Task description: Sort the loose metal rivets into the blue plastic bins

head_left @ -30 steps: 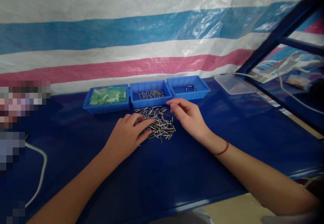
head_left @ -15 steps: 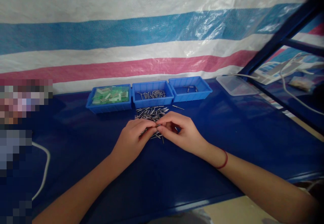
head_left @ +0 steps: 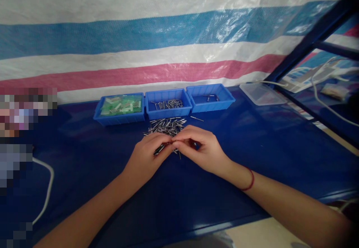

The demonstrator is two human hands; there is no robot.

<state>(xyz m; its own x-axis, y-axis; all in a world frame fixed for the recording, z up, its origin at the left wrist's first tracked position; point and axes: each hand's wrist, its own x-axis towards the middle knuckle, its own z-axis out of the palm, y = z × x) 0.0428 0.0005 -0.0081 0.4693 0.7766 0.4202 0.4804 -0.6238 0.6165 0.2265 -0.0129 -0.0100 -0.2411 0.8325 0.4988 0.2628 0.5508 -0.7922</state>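
A heap of small metal pins (head_left: 167,126) lies on the blue table (head_left: 252,147) in front of three blue trays. My left hand (head_left: 147,154) and my right hand (head_left: 200,149) meet fingertip to fingertip at the near edge of the heap. Both are closed in a pinch on pins; a few pins stick out under my left fingers. A red cord circles my right wrist. The left tray (head_left: 98,116) holds green and white parts, the middle tray (head_left: 168,112) holds pins, and the right tray (head_left: 227,98) holds a few pins. One stray pin (head_left: 196,118) lies beside the heap.
A striped tarp hangs behind the table. A clear plastic lid (head_left: 262,93) lies at the right, by a dark blue frame post (head_left: 305,39). A white cable (head_left: 45,192) curves over the table's left side. More cables and items sit beyond the frame at right.
My right hand came down from above the heap to meet my left hand. Both now pinch pins together at the heap's near edge. A stray pin appeared right of the heap.
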